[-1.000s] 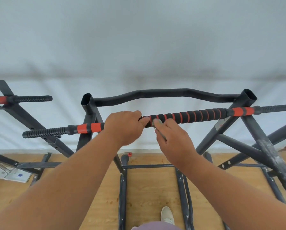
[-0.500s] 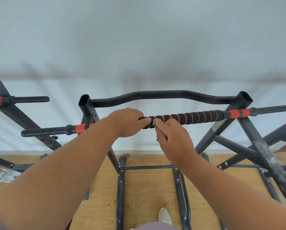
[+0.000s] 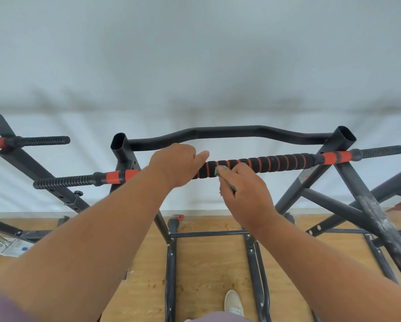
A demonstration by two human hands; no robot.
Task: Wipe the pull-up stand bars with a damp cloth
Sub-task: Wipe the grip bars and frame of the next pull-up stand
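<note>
Nearest, at 6 o'clock, a shoe [image 3: 234, 302] is seen on the floor [image 3: 208, 263]; beyond, the cloth [image 3: 225, 176] is pinched in curled right hand [image 3: 246, 194] fingers against the foam bar [image 3: 264, 164], gripped at 10 o'clock by the left hand [image 3: 175, 165].

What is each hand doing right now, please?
Left hand: closed, gripping the padded bar.
Right hand: closed, holding a cloth against the same bar.
</note>
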